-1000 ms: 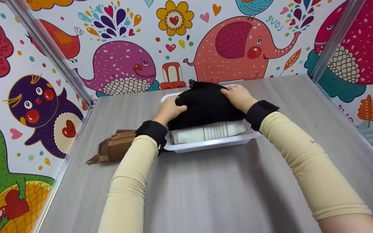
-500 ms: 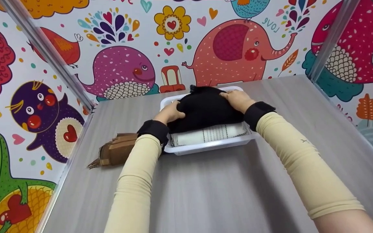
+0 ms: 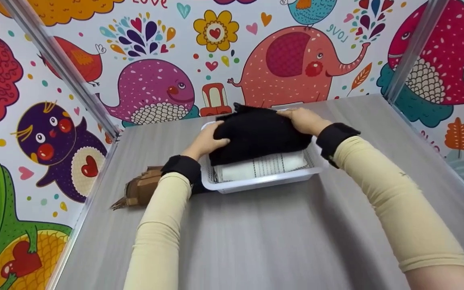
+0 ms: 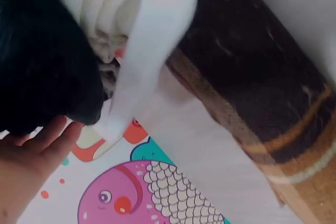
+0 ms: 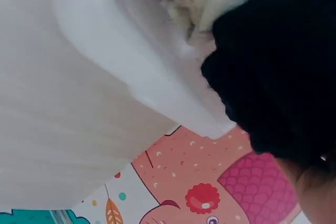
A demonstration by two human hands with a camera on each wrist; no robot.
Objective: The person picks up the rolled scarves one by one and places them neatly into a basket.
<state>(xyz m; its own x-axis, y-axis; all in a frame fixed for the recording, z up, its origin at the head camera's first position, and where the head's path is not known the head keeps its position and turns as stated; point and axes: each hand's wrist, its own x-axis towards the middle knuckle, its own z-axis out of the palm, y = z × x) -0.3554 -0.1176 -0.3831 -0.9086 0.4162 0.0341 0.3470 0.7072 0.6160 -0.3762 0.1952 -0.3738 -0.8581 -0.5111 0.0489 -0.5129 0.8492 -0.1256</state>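
A folded black scarf [image 3: 260, 135] with a bit of fringe at its far left corner is held between my two hands, over the white plastic basket [image 3: 264, 180]. My left hand [image 3: 206, 141] grips its left end, thumb on the near side; in the left wrist view the fingers [image 4: 60, 137] reach under the dark fabric. At the far right corner, my right hand [image 3: 306, 120] grips the other end, its fingers partly hidden by the cloth. Beneath the scarf, a folded white cloth with dotted stripes [image 3: 264, 166] lies in the basket.
Left of the basket, a folded brown fringed scarf [image 3: 141, 189] with dark and orange bands lies on the grey wood-grain table [image 3: 256, 237]. Walls printed with cartoon animals [image 3: 288, 68] stand close behind the basket and at both sides.
My hands have spread slightly apart, the right one moving right, and the black scarf now looks wider and flatter. Basket and brown scarf stay in place; the head view has shifted a little.
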